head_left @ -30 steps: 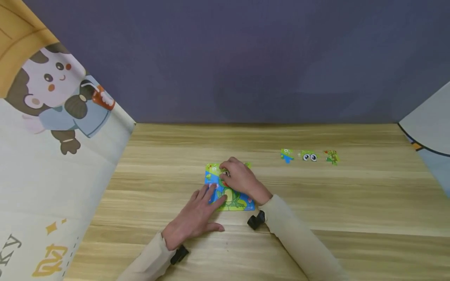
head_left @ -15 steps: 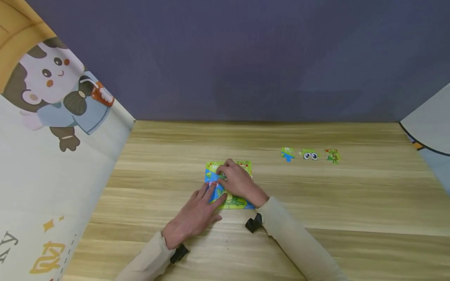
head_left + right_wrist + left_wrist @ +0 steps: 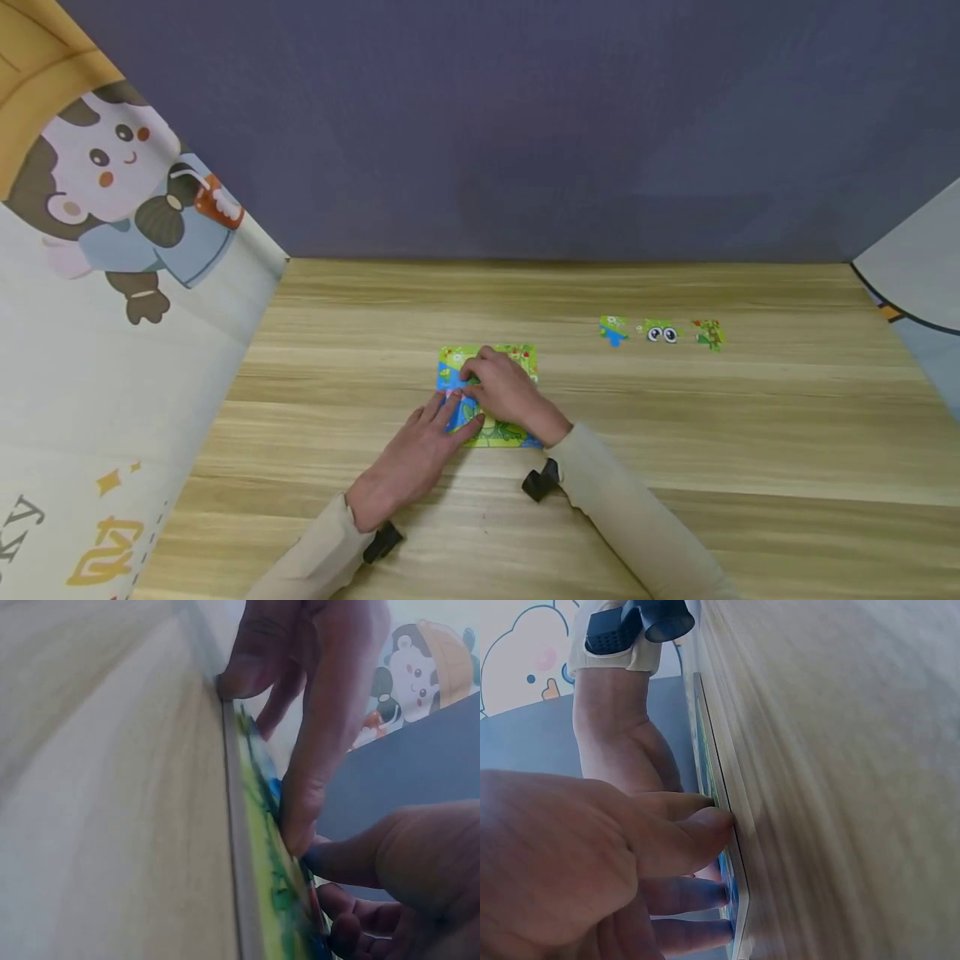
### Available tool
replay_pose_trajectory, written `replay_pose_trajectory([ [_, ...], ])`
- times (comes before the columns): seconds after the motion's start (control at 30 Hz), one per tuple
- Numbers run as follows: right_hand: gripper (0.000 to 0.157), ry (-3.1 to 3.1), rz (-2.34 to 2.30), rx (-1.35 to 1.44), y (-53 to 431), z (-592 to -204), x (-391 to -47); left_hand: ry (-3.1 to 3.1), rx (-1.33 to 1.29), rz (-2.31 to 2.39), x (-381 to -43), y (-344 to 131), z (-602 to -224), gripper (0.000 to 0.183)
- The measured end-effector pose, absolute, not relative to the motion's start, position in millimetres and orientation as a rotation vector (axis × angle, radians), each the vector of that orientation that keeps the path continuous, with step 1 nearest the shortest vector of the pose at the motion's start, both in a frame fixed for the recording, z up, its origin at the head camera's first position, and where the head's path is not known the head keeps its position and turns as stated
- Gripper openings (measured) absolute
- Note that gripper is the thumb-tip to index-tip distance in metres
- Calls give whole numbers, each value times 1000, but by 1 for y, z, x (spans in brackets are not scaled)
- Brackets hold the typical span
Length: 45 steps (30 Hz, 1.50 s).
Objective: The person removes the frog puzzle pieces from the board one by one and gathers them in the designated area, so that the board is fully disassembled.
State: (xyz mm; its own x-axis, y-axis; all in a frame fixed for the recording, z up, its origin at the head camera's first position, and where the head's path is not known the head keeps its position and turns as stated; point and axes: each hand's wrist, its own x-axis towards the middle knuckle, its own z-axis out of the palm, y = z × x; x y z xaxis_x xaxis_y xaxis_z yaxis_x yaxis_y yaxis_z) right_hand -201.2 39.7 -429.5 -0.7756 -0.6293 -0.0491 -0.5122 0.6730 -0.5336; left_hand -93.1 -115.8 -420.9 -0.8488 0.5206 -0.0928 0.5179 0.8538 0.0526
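Note:
In the head view a frog jigsaw board (image 3: pixel 452 357) lies flat on the table, mostly blue and green. My left hand (image 3: pixel 408 462) rests on its lower left part with spread, fairly straight fingers. In the left wrist view the left thumb (image 3: pixel 709 825) touches the board's near edge, while the other fingers press its face. My right hand (image 3: pixel 508 387) arches over the middle of the board, thumb and forefinger curled together on a puzzle piece there. The hand covers most of that piece. From the right wrist view, the right fingers (image 3: pixel 360 915) bear down at the board's surface.
To the right, farther back, three loose puzzle pieces lie in a row: a blue-green one (image 3: pixel 613 330), one with two frog eyes (image 3: pixel 661 332) and a green-brown one (image 3: pixel 708 334). A dark wall (image 3: pixel 570 167) rises behind the wooden table (image 3: pixel 750 425).
My right hand has shifted slightly left, uncovering the board's upper right corner. The left thumb has drawn in from the table toward the board's edge; the left fingers stay put.

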Motion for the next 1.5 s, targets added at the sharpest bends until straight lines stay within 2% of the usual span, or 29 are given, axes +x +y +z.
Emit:
replay_pose_trajectory([
  [0.2, 27, 2611, -754, -883, 39, -428, -196, 2922, 851, 43, -89, -121, -421, 68],
  [0.47, 29, 2607, -771, -820, 32, -430, -185, 2965, 892, 88, -75, -131, -423, 67],
  [0.73, 29, 2627, -784, -795, 24, -434, -177, 2963, 868, 149, -60, -142, -428, 50],
  [1.23, 32, 2638, -798, -751, 16, -439, -168, 2949, 835, 125, -53, -145, -432, 41],
  [1.5, 30, 2621, -820, -729, 14, -437, -168, 2976, 861, 74, -51, -145, -432, 44],
])
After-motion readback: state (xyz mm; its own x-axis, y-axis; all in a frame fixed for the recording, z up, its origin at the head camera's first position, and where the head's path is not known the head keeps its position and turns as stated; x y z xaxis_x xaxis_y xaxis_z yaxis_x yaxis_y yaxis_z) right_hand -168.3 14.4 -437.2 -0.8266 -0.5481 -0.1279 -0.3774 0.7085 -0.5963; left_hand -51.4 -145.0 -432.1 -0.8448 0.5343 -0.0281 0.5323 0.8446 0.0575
